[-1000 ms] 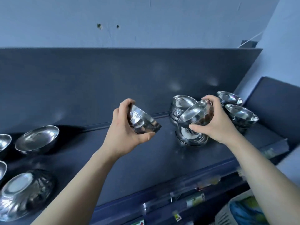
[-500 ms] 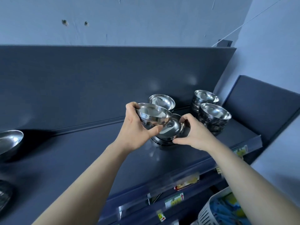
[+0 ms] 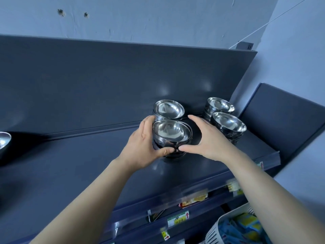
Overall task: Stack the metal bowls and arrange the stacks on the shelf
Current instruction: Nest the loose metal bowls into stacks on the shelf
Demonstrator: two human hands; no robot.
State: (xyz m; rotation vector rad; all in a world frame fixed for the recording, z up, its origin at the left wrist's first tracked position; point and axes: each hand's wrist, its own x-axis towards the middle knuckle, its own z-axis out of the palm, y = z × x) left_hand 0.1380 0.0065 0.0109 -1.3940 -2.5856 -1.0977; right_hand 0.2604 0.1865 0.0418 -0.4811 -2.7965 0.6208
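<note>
currently: front stack (image 3: 168,145) of metal bowls, standing on shelf (image 3: 193,173), at 6 o'clock of rear stack (image 3: 168,110). risk: top bowl (image 3: 171,132) looks seated slightly askew; a careless release could slide it off or knock the rear stack. left hand (image 3: 145,143): grip wrapped round the stack at 9 o'clock. right hand (image 3: 208,138): grip spread, thumb touching the base at 3 o'clock.

Two bare forearms reach up and forward from the lower edge, converging toward the middle. The left hand (image 3: 143,145) cups the left side of a stack of bowls (image 3: 171,133), thumb curled across its front, fingers wrapped behind. The right hand (image 3: 209,140) arches beside the stack's right side, fingers extended together, only its thumb tip meeting the stack, next to the left thumb.
</note>
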